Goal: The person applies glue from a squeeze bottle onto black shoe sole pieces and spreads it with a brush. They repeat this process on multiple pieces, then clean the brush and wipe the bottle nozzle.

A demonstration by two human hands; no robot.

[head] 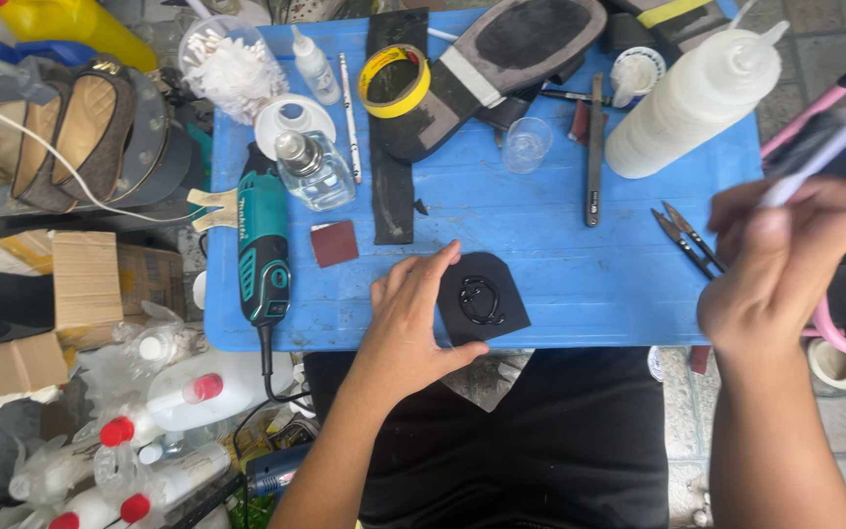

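Beyond the hands, one roll of yellow tape [395,80], one teal rotary tool [263,245], one large white squeeze bottle [694,98] and one glass bottle [313,169] are counted; four red-capped bottles [188,392] are seen left of them.

Bare blue board [580,284] lay open between the black rubber piece [483,299] and the snips [685,238]. The teal rotary tool [263,245] blocked the left edge; the white squeeze bottle [689,98] and shoe sole [501,59] crowded the far side.
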